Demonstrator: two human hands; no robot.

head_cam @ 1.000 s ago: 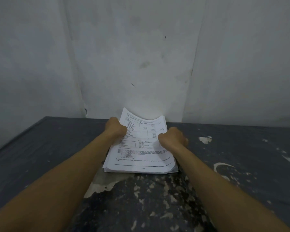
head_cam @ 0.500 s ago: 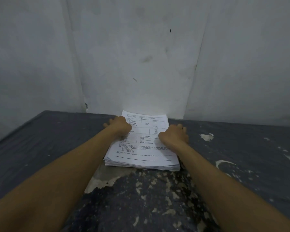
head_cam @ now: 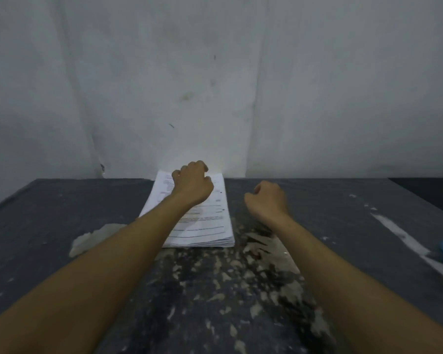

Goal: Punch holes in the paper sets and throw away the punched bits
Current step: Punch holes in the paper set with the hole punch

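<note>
A paper stack point(head_cam: 202, 223) is seen on the dark counter point(head_cam: 62, 213), against the wall. The left hand point(head_cam: 192, 183), fingers curled, is placed over the stack's far end; whether paper is gripped cannot be told. The right hand point(head_cam: 265, 200), loosely curled and empty, is held just right of the stack.

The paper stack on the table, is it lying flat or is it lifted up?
Lying flat. The paper stack rests on the dark table, its near edge down on the surface; the left hand is over its far end.
</note>
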